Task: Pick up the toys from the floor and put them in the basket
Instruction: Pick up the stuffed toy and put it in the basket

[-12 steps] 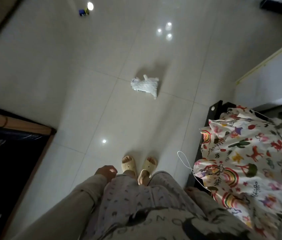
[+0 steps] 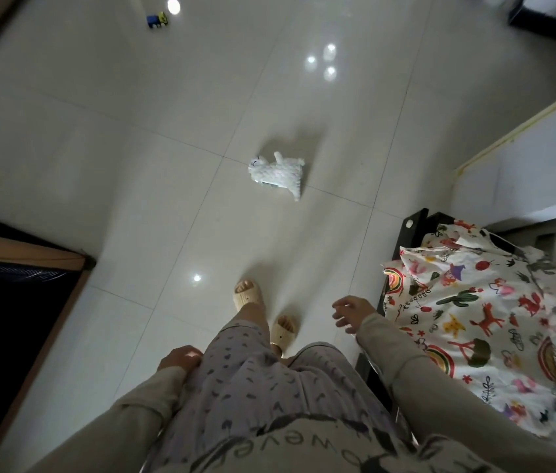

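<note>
A white plush animal toy lies on its side on the tiled floor, ahead of my feet. Far off at the top left sits a small blue and yellow toy. At the right stands a black-framed basket lined with white cloth printed with rainbows and animals. My right hand hangs just left of the basket with fingers spread and holds nothing. My left hand rests against my left thigh with its fingers curled, and nothing is in it.
A dark piece of furniture with a wooden edge stands at the left. A white cabinet runs along the right behind the basket. Another dark object sits at the top right. My feet wear beige slippers.
I have stepped forward with my left foot. My right hand has swung out from beside the basket into view. The plush toy has not moved on the floor.
</note>
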The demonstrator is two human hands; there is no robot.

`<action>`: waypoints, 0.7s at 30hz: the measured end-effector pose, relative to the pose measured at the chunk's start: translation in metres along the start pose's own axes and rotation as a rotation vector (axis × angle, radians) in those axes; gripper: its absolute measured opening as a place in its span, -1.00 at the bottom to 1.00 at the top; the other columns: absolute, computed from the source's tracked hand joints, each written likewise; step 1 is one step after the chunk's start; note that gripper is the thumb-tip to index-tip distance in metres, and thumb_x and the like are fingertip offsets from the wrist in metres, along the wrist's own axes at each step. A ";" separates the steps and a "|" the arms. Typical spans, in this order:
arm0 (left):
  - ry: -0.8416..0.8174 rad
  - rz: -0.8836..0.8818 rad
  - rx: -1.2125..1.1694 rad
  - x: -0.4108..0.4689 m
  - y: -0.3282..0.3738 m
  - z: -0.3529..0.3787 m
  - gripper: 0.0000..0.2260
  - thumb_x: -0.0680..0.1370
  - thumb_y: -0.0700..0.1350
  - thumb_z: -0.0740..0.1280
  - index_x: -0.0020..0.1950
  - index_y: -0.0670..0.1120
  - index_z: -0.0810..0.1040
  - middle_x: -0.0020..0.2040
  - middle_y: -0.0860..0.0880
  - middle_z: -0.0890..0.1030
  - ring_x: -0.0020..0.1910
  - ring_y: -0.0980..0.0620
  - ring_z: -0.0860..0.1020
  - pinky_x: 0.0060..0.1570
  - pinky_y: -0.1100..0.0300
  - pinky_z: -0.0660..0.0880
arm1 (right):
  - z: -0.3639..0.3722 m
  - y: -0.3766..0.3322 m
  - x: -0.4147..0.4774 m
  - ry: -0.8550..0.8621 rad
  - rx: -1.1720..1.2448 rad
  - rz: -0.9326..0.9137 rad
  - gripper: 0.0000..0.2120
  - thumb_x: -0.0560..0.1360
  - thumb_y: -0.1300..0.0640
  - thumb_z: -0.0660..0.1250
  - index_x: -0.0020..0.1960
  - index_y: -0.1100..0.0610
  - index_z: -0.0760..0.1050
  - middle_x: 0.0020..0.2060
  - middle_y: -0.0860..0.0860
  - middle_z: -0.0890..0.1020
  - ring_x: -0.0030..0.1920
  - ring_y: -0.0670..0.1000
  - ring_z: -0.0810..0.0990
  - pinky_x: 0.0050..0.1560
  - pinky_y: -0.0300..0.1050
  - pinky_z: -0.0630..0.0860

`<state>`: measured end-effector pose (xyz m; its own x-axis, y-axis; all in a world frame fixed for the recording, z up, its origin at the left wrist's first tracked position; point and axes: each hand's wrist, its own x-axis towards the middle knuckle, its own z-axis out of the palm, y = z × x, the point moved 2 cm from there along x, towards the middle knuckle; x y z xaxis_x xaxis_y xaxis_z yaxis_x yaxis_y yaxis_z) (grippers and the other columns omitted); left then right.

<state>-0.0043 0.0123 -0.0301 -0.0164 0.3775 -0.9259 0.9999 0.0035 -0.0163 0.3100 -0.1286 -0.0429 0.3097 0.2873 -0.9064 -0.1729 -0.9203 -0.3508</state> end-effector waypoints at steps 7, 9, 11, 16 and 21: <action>-0.099 -0.039 0.128 0.027 0.015 -0.037 -0.68 0.58 -0.07 0.16 0.29 -0.09 0.51 0.37 -0.05 0.50 0.30 0.00 0.50 0.22 0.28 0.40 | -0.016 -0.039 0.024 0.059 0.057 0.033 -0.90 0.56 0.26 0.17 -0.04 0.19 0.46 -0.30 0.11 0.57 -0.37 0.01 0.51 -0.36 -0.21 0.39; -0.090 -0.033 0.127 0.036 0.032 -0.062 -0.66 0.59 -0.06 0.15 0.31 -0.09 0.49 0.39 -0.06 0.47 0.33 -0.02 0.47 0.26 0.26 0.38 | -0.017 -0.046 0.030 0.058 0.049 0.087 -0.90 0.55 0.25 0.19 -0.05 0.20 0.47 -0.32 0.10 0.57 -0.37 0.02 0.52 -0.35 -0.22 0.40; -0.077 -0.006 0.105 0.046 0.055 -0.091 -0.67 0.58 -0.05 0.14 0.30 -0.08 0.50 0.39 -0.07 0.47 0.34 -0.04 0.45 0.27 0.24 0.36 | -0.018 -0.054 0.037 0.046 0.028 0.130 -0.90 0.54 0.23 0.20 -0.06 0.21 0.48 -0.34 0.09 0.56 -0.38 0.04 0.52 -0.34 -0.22 0.41; -0.061 0.084 -0.038 0.070 0.126 -0.164 -0.77 0.55 -0.21 0.19 0.12 -0.19 0.58 0.19 -0.20 0.61 0.19 -0.16 0.58 -0.07 0.25 0.39 | -0.031 -0.070 0.058 0.092 0.117 0.203 -0.84 0.55 0.29 0.22 0.05 0.35 0.49 -0.35 0.16 0.55 -0.40 0.09 0.51 -0.36 -0.18 0.41; -0.014 0.180 -0.008 0.090 0.196 -0.238 -0.72 0.57 -0.22 0.15 0.19 -0.23 0.56 0.19 -0.20 0.63 -0.10 -0.04 0.54 -0.38 0.33 0.32 | -0.040 -0.091 0.065 0.082 0.082 0.325 -0.72 0.55 0.25 0.22 0.20 0.36 0.50 0.19 0.28 0.56 0.08 0.23 0.58 0.11 -0.03 0.50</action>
<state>0.1913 0.2676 -0.0264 0.1630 0.3600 -0.9186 0.9866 -0.0553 0.1534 0.3834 -0.0372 -0.0608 0.2995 -0.0430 -0.9531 -0.3485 -0.9349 -0.0674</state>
